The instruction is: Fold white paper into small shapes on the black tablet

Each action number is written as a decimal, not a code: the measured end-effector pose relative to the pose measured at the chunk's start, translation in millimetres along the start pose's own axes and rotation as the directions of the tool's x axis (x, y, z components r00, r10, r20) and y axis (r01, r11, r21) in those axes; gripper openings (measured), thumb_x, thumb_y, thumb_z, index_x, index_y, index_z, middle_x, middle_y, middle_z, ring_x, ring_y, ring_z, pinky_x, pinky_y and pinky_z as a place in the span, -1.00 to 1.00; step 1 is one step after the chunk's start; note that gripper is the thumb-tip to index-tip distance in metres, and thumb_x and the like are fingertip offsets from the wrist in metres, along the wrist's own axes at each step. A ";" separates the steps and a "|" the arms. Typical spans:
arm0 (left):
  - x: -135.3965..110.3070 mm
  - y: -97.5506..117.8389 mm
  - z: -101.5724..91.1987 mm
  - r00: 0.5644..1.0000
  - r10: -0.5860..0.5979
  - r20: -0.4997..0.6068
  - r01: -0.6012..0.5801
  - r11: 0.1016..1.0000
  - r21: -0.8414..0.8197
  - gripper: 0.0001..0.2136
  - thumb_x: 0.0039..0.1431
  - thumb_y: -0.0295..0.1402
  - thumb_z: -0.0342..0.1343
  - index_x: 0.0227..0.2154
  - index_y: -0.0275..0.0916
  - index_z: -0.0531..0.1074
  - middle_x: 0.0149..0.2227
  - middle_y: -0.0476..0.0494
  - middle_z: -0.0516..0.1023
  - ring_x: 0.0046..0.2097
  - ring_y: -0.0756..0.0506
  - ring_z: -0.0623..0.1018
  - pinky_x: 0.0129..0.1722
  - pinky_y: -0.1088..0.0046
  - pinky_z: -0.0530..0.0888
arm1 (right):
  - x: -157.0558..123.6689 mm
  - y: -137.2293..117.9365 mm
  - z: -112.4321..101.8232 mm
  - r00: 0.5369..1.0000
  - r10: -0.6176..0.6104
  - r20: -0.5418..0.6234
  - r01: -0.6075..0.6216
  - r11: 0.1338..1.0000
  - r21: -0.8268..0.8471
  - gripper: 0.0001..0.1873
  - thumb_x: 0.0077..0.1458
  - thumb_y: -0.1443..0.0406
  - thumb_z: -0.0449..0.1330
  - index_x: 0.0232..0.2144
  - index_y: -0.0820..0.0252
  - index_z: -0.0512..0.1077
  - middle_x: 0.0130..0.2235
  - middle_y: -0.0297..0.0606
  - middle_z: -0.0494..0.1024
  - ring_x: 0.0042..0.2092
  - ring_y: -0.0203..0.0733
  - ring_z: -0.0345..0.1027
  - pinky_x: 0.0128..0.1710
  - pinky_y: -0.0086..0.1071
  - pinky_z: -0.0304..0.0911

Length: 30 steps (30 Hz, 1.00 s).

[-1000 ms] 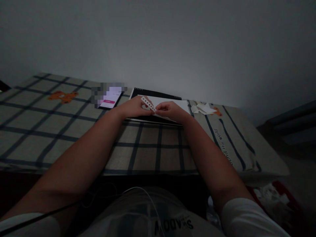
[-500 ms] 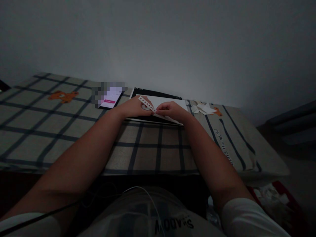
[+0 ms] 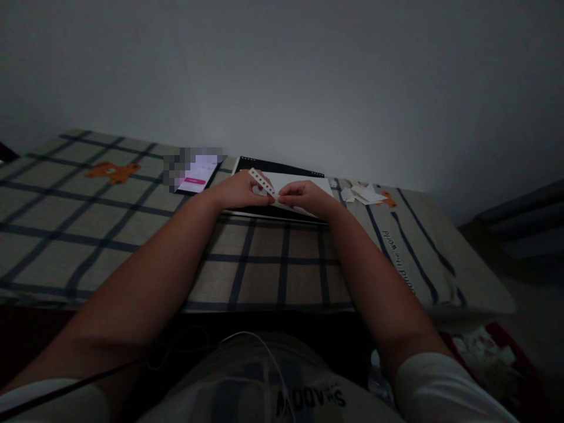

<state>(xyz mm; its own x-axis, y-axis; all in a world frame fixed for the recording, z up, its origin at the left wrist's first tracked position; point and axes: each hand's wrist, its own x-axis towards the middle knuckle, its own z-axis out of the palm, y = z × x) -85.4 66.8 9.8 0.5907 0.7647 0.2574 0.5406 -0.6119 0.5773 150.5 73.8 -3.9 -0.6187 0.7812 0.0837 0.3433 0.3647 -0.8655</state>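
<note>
A narrow white strip with a row of dark dots (image 3: 261, 180) slants between my hands. My left hand (image 3: 240, 189) is closed at the strip, thumb and fingers bent around its lower part. The fingertips of my right hand (image 3: 304, 197) pinch at the strip's lower end, close to the left thumb. Under both hands lies a white sheet (image 3: 324, 184) on a black board (image 3: 282, 166) that has small white marks along its far edge. What the fingertips grip exactly is too small to make out.
A phone with a lit screen (image 3: 197, 175) lies left of the board. Crumpled white paper scraps (image 3: 363, 193) sit to its right. The checked tablecloth (image 3: 264, 264) covers the table, which meets a grey wall (image 3: 282, 76). A red container with white scraps (image 3: 489, 352) stands low at right.
The strip's upper end has tilted up slightly, and the left fingers have shifted a little around it. The right hand stays nearly where it was.
</note>
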 end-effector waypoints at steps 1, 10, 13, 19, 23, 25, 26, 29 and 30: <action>-0.3 1.1 -0.4 1.000 -0.003 0.004 0.003 1.000 -0.013 -0.70 0.08 -0.16 0.17 -0.23 -0.24 0.60 -0.24 -0.16 0.63 -0.22 -0.10 0.58 -0.18 0.41 0.45 | -0.5 0.4 -1.0 1.000 0.027 0.004 -0.027 1.000 0.014 -0.70 0.03 0.07 0.31 -0.34 0.19 0.56 -0.38 -0.31 0.51 -0.35 -0.27 0.26 -0.33 -0.36 0.15; 2.3 2.4 -6.5 0.987 0.101 -0.122 -0.088 0.990 0.113 -0.77 0.03 -0.18 0.27 -0.32 -0.21 0.60 -0.15 -0.15 0.58 -0.05 -0.16 0.48 0.06 0.29 0.36 | -2.2 -6.7 2.7 0.994 0.110 -0.001 -0.110 0.992 0.054 -0.73 0.02 0.11 0.31 -0.40 0.22 0.53 -0.49 -0.36 0.44 -0.44 -0.30 0.21 -0.42 -0.38 0.07; 1.5 5.3 -8.8 0.976 0.155 -0.152 -0.121 0.970 0.213 -0.82 0.05 -0.18 0.27 -0.40 -0.20 0.59 -0.10 -0.13 0.58 0.03 -0.20 0.42 0.17 0.17 0.25 | -0.5 -5.3 4.9 0.995 0.100 -0.009 -0.100 0.994 0.045 -0.70 0.03 0.08 0.29 -0.38 0.22 0.54 -0.49 -0.37 0.42 -0.44 -0.30 0.19 -0.43 -0.38 0.05; -1.8 12.8 -9.1 0.975 0.185 -0.119 -0.140 0.938 0.316 -0.82 0.13 -0.18 0.23 -0.37 -0.16 0.64 -0.11 -0.13 0.59 0.09 -0.27 0.38 0.24 0.02 0.08 | 2.9 -2.0 5.7 0.999 0.019 -0.028 -0.018 0.999 0.041 -0.64 0.04 0.04 0.29 -0.32 0.23 0.53 -0.41 -0.34 0.46 -0.37 -0.28 0.22 -0.34 -0.36 0.11; -0.4 9.6 -7.5 0.987 0.138 -0.079 -0.106 0.941 0.322 -0.78 0.11 -0.21 0.24 -0.28 -0.23 0.64 -0.23 -0.17 0.57 0.01 -0.24 0.42 0.22 0.06 0.13 | 3.3 -1.4 5.7 0.999 0.013 -0.043 -0.011 0.999 0.034 -0.65 0.05 0.05 0.28 -0.33 0.24 0.53 -0.43 -0.35 0.43 -0.39 -0.29 0.19 -0.36 -0.36 0.10; 0.8 7.6 -6.5 0.991 0.111 -0.074 -0.080 0.938 0.336 -0.75 0.12 -0.19 0.24 -0.25 -0.25 0.64 -0.24 -0.17 0.56 -0.02 -0.22 0.44 0.19 0.10 0.18 | 3.6 0.0 5.8 0.999 0.017 -0.050 -0.016 0.999 0.035 -0.66 0.05 0.07 0.28 -0.32 0.25 0.54 -0.42 -0.34 0.44 -0.39 -0.29 0.19 -0.36 -0.37 0.10; 1.2 6.9 -6.0 0.993 0.100 -0.070 -0.070 0.936 0.346 -0.75 0.13 -0.18 0.23 -0.26 -0.25 0.64 -0.25 -0.17 0.55 -0.04 -0.21 0.45 0.17 0.12 0.21 | 3.8 1.1 5.8 0.998 0.016 -0.054 -0.014 0.999 0.041 -0.67 0.06 0.07 0.28 -0.32 0.25 0.54 -0.42 -0.34 0.44 -0.39 -0.29 0.19 -0.37 -0.37 0.09; 2.0 5.8 -4.4 0.995 0.089 -0.038 -0.071 0.937 0.342 -0.75 0.17 -0.16 0.19 -0.29 -0.24 0.64 -0.27 -0.17 0.56 -0.08 -0.19 0.48 0.10 0.19 0.28 | 4.3 3.9 5.8 0.999 0.002 -0.052 0.001 0.998 0.069 -0.66 0.06 0.07 0.30 -0.31 0.25 0.55 -0.42 -0.34 0.44 -0.39 -0.30 0.18 -0.39 -0.39 0.06; 2.2 5.5 -4.0 0.995 0.092 -0.029 -0.078 0.942 0.326 -0.74 0.18 -0.16 0.18 -0.29 -0.24 0.64 -0.27 -0.17 0.57 -0.09 -0.18 0.48 0.08 0.22 0.30 | 4.4 4.3 5.7 0.999 0.000 -0.053 0.004 0.997 0.074 -0.66 0.06 0.06 0.30 -0.32 0.24 0.55 -0.42 -0.34 0.44 -0.40 -0.31 0.17 -0.40 -0.39 0.05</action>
<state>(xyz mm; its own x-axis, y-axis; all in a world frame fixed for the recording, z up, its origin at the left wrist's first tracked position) -83.5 66.0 16.7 0.6206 0.7105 0.3319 0.6585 -0.7020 0.2714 145.2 76.0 -10.0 -0.5802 0.8070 0.1102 0.2872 0.3294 -0.8995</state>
